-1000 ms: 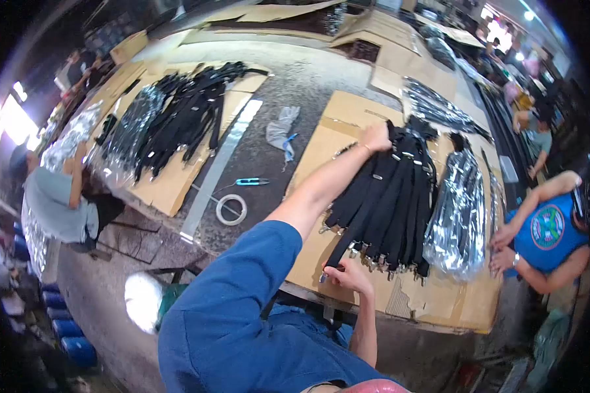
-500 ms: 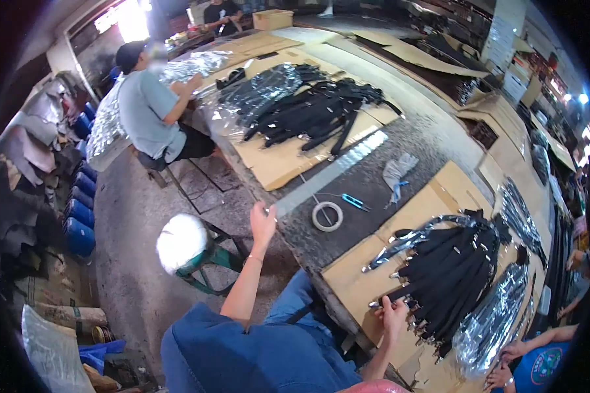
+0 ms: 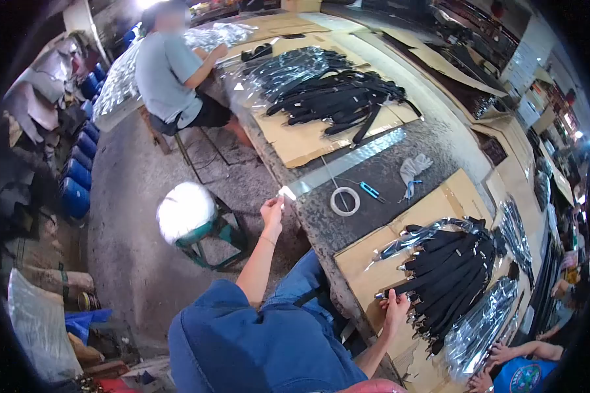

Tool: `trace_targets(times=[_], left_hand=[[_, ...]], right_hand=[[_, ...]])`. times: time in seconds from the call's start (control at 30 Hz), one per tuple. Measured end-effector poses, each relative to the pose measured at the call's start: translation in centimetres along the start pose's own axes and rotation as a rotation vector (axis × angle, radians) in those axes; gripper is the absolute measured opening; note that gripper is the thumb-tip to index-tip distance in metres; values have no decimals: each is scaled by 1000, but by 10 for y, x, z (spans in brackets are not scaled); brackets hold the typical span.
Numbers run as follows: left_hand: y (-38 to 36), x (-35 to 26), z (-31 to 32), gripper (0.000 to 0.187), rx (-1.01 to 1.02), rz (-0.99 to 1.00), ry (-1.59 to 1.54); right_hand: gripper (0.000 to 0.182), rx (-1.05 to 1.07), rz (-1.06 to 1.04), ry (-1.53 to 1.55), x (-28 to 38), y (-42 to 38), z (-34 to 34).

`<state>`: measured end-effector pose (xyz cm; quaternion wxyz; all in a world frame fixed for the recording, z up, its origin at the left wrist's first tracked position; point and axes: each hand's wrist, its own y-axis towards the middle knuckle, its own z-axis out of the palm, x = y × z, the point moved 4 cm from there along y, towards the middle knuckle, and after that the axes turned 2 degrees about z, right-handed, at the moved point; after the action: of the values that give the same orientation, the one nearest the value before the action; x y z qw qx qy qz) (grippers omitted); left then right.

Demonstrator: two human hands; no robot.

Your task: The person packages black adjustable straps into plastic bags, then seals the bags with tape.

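My left hand (image 3: 272, 215) is closed at the table's near edge, by the end of a long metal strip (image 3: 347, 164); a small pale thing shows at its fingertips. My right hand (image 3: 394, 309) grips the end of a black strap (image 3: 406, 286) over the cardboard (image 3: 367, 262). That strap belongs to a fanned pile of black straps (image 3: 455, 268) with metal ends. A roll of tape (image 3: 345, 201) and a blue cutter (image 3: 370, 190) lie between my hands, farther back.
A co-worker in grey (image 3: 170, 75) sits at the far left beside another strap pile (image 3: 334, 98). Another person's hands (image 3: 498, 357) are at the lower right, by plastic-wrapped straps (image 3: 482, 327). A green stool (image 3: 210, 245) stands left of the table.
The view has shifted, so the table and stools sit differently in the frame. My left hand stays near the strip's end, and my right hand still holds the strap end.
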<state>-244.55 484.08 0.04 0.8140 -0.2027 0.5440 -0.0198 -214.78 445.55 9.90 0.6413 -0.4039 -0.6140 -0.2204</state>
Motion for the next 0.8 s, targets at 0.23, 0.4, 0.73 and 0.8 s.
trace_targets(times=[0.23,0.4,0.73,0.8], left_hand=[[-7,-26,-21,18,5,179,-44],[-5,-42,-23,19,-55,306,266],[-7,-72,-8,24,-255,698,780],[8,-67,-10,26,-153,458,392]], right_hand=[[21,63,35,-63,1,2,-4],[18,73,16,-11,1,1,-4],[17,79,21,35,2,-1,-4],[17,85,23,38,3,-1,-4]])
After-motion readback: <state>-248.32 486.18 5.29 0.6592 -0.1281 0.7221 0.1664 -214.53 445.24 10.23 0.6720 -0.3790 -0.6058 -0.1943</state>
